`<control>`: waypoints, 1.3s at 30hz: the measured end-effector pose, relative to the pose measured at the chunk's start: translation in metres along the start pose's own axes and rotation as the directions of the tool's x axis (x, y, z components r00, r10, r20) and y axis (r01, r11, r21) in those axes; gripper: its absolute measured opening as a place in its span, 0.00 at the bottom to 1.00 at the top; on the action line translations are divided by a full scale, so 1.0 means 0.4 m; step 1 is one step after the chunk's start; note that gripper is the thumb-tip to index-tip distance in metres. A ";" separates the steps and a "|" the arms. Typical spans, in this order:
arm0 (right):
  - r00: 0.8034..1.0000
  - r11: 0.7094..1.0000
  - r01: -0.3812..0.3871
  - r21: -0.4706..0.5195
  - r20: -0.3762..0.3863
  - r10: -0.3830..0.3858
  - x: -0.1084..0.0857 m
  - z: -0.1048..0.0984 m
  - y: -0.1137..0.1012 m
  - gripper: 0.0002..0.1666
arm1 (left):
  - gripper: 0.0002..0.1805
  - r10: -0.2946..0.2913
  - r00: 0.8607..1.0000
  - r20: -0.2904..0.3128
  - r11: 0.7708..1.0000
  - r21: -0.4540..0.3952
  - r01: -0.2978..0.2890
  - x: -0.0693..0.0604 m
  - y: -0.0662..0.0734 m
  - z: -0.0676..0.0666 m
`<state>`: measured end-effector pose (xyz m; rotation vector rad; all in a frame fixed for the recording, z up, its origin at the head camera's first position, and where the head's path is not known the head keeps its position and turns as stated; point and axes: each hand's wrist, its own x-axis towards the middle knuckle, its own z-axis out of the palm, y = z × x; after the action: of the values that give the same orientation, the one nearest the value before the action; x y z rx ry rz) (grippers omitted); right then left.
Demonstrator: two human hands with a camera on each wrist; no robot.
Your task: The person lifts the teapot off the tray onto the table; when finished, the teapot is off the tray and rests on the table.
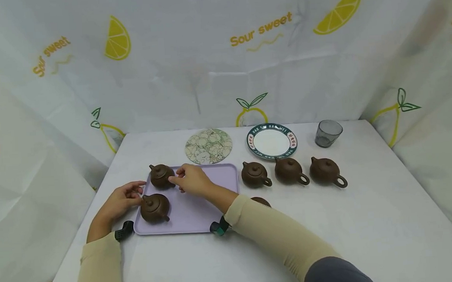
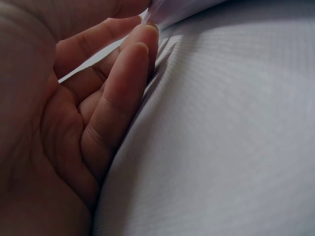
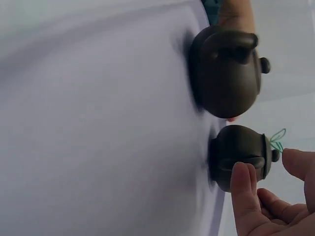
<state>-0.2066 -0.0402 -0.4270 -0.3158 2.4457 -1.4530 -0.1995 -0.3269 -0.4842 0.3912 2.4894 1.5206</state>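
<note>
On white desk [image 1: 371,227], likely setting teapot [image 1: 161,176] on tray [image 1: 189,214] at ten o'clock, with left hand [image 1: 118,201] and right hand [image 1: 193,180] half-open, seemingly holding nothing; next, maybe pull back.

White, wrinkled sheeting [image 1: 215,87] hangs across the upper half of the head frame and runs down both side edges. Print: yellow lemon slices [image 1: 118,39] at upper left, upper right and left edge; orange "Sour sweet" lettering [image 1: 261,29], cut off at the right edge; yellow fruit outlines with green leaves [image 1: 251,109] lower down. White, flat-topped table [image 1: 352,232] fills the lower centre, far edge against the sheeting; surface reads finely textured in the left wrist view. Light soft, diffuse; brownish shading upper right.
</note>
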 end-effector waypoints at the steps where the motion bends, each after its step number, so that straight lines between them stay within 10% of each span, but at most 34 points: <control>1: 1.000 1.000 -0.006 -0.020 0.002 0.006 0.007 0.004 0.002 0.24 | 0.32 0.000 1.000 0.003 1.000 0.001 0.000 0.003 -0.001 0.000; 8: 1.000 0.986 0.000 -0.170 0.024 0.004 0.035 0.019 0.007 0.16 | 0.31 0.006 1.000 0.016 1.000 0.022 -0.007 0.020 -0.002 0.004; 22: 0.998 0.987 0.008 -0.160 0.059 0.001 0.046 0.033 -0.002 0.14 | 0.32 -0.008 1.000 0.003 1.000 0.010 0.008 0.007 0.011 0.001; 39: 0.994 0.996 0.084 -0.014 0.072 -0.082 -0.102 -0.160 -0.049 0.10 | 0.31 -0.008 1.000 -0.006 1.000 0.012 0.008 -0.001 0.006 -0.002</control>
<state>-0.1896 0.0162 -0.3754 -0.4697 2.4158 -1.4293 -0.1992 -0.3266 -0.4818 0.3778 2.5031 1.5066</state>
